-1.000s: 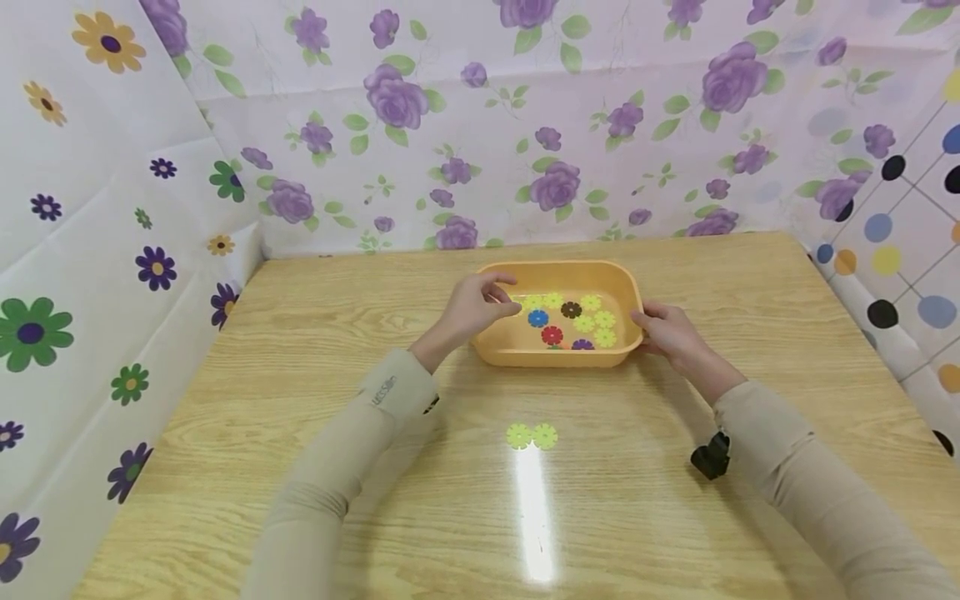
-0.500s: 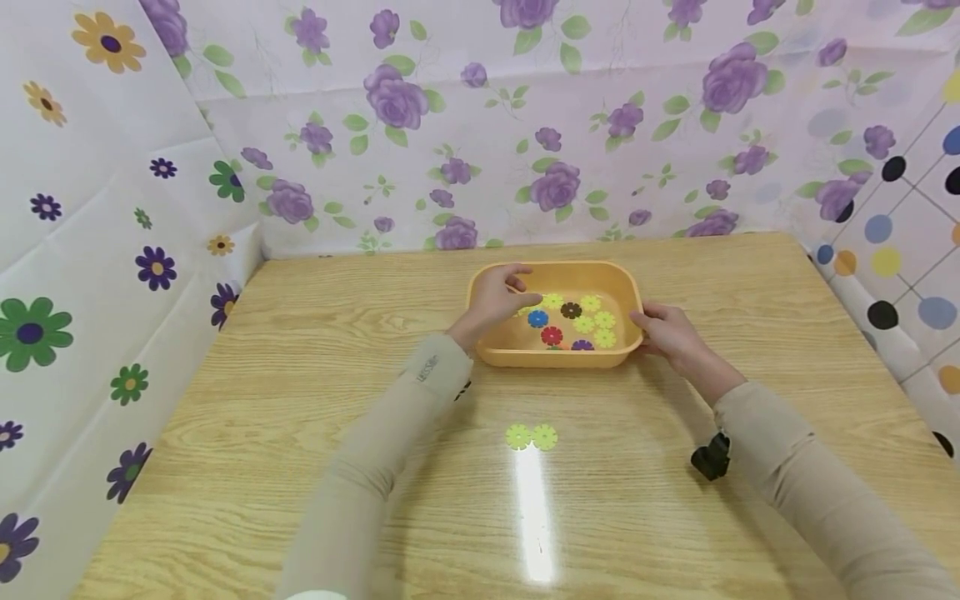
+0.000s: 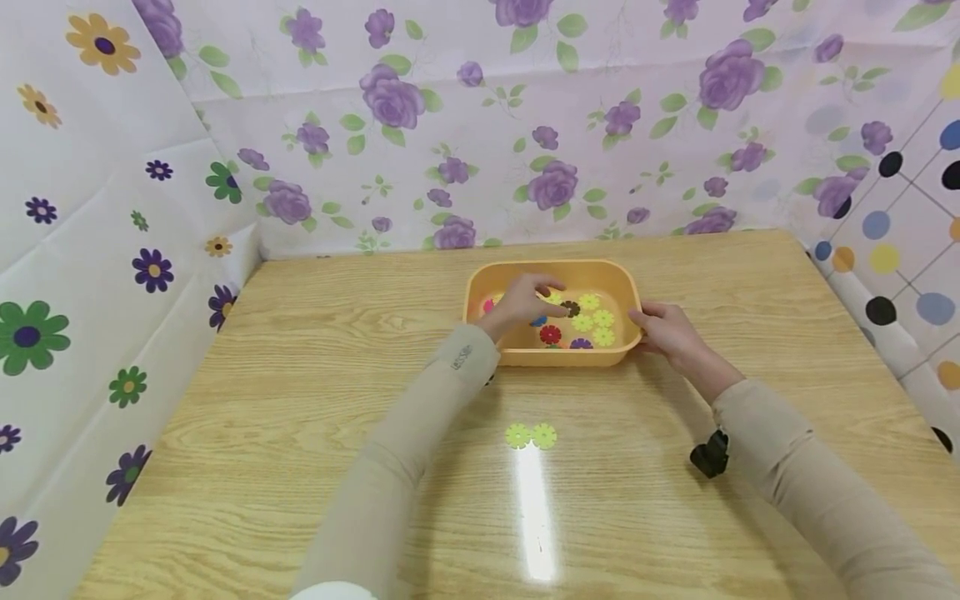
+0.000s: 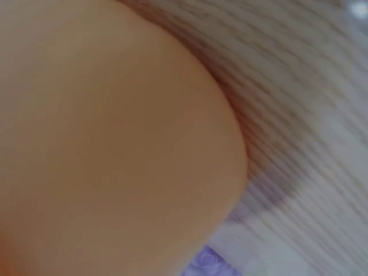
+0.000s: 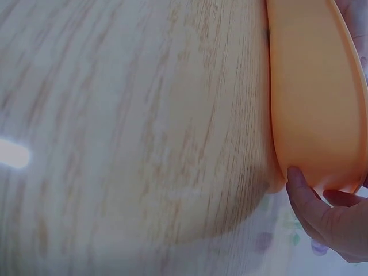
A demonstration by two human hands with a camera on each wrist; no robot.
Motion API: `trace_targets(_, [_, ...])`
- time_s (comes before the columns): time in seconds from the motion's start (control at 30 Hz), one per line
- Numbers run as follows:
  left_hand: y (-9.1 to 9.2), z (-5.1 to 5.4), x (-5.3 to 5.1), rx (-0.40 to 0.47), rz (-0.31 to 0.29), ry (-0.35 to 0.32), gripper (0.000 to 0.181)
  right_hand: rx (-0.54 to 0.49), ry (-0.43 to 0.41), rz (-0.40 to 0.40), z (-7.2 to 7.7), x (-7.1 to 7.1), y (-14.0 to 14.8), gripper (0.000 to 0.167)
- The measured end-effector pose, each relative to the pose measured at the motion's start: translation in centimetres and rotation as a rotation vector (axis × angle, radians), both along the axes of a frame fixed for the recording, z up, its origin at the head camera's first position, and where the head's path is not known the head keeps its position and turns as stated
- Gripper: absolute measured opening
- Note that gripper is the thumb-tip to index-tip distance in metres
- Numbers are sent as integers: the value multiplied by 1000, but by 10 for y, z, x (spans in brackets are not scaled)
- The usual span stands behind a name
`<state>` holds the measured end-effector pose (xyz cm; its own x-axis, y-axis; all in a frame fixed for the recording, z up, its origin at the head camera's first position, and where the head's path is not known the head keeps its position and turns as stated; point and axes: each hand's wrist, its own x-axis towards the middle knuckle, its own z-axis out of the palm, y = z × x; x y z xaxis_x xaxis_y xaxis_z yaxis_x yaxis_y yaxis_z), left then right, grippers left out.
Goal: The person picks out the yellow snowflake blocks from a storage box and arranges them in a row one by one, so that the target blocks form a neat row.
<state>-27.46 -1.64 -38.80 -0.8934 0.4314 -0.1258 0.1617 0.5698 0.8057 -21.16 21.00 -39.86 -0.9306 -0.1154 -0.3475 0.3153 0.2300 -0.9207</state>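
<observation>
An orange tray (image 3: 570, 358) lies on the table with several flower-shaped discs inside: yellow-green ones (image 3: 582, 322), a red one (image 3: 551, 334), a brown, a blue, a purple and a pink one. The left hand (image 3: 525, 302) is over the tray's left half, thumb and fingers apart and holding nothing visible. At the tray's right end, the right hand (image 3: 670, 336) grips the rim with the thumb on top; in the right wrist view its fingers (image 5: 305, 198) touch the outer wall. The left wrist view shows just the tray's wall (image 4: 144, 144), no hand.
Two yellow-green discs (image 3: 517, 436) (image 3: 544, 436) lie side by side on the wooden table (image 3: 337, 350), in front of the tray. Flower-patterned sheets (image 3: 450, 125) stand behind and at the left, a dotted one at the right. A black wrist device hangs under the right sleeve.
My left hand has moved rightward across the tray, uncovering a pink disc at the left end. The right hand keeps its grip on the rim.
</observation>
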Motion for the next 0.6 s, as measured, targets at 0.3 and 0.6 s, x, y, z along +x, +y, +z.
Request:
trace_targets(0.3, [16,-7,-6,-51,-76,-88,41,33,3,1,-1,0,-1,47])
trace_targets(0.6, [22,-16,-8,-87,-68,-137,41,65,30,-9,-1,2,-3,46])
